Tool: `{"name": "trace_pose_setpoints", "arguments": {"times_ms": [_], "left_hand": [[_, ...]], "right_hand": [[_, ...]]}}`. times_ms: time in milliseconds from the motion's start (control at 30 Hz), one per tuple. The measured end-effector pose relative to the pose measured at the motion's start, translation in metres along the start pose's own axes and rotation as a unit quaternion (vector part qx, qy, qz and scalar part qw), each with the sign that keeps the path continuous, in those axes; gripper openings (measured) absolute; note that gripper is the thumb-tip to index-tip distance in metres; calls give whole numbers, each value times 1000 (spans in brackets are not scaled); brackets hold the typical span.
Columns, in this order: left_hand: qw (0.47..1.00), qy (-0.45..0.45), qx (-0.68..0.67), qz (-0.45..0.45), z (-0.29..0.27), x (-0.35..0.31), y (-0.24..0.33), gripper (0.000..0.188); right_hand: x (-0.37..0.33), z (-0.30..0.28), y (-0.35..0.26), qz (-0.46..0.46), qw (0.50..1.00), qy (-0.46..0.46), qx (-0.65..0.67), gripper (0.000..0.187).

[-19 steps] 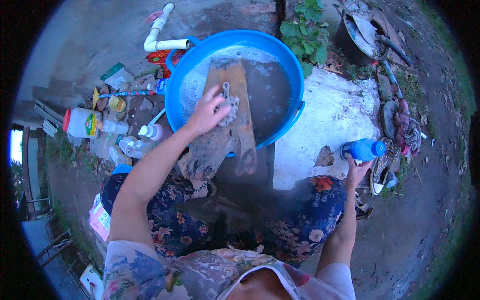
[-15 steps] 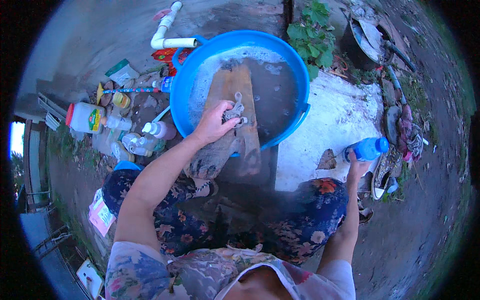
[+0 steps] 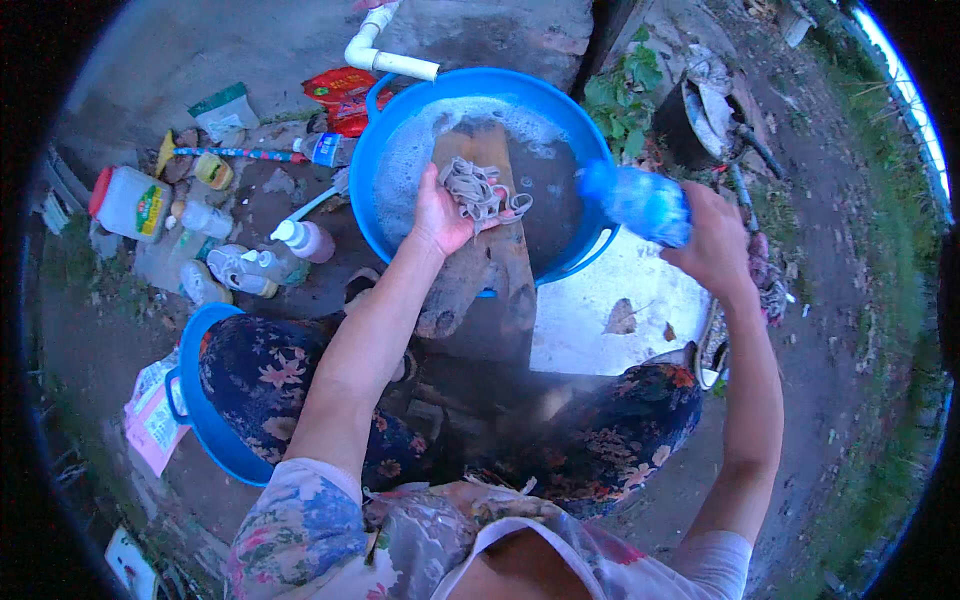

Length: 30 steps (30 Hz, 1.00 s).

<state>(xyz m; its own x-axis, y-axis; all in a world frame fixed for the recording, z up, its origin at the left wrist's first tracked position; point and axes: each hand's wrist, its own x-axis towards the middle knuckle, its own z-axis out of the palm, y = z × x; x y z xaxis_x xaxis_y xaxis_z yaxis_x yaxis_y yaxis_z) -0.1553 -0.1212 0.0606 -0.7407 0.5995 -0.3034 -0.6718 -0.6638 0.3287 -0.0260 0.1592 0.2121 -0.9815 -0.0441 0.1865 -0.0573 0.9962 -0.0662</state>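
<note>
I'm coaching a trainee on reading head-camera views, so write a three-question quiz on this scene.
1. Which hand grips the blue bottle?
2. True or false: the wooden board reaches from inside the soapy blue tub out past its rim.
3. The cords in the left hand are: A) red B) grey C) green

Key: 1. The right hand; 2. True; 3. B

Outdoors: a yard-like washing place is shown — bare earth (image 3: 825, 340) and grass (image 3: 895, 420) are seen right of the blue tub (image 3: 360, 190).
Wall (image 3: 250, 60): rough grey masonry is seen beyond the tub.
Washing: soapy water (image 3: 550, 215) and a wooden board (image 3: 508, 265) are held in the tub.
Bottles (image 3: 308, 243): these are set, with shoes (image 3: 243, 272), left of the tub.
</note>
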Motion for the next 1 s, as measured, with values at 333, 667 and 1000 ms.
{"name": "trace_pose_setpoints", "arguments": {"times_ms": [333,667,1000], "left_hand": [[994,64,27,89,-4,10,-18,25],[994,68,12,84,-22,7,-9,19],[997,59,3,46,-17,7,-6,25]], "right_hand": [[68,15,-76,-157,962,-10,-223,44],[74,7,-94,-139,960,-26,-240,44],[52,13,-70,-139,972,-21,-187,48]]}}
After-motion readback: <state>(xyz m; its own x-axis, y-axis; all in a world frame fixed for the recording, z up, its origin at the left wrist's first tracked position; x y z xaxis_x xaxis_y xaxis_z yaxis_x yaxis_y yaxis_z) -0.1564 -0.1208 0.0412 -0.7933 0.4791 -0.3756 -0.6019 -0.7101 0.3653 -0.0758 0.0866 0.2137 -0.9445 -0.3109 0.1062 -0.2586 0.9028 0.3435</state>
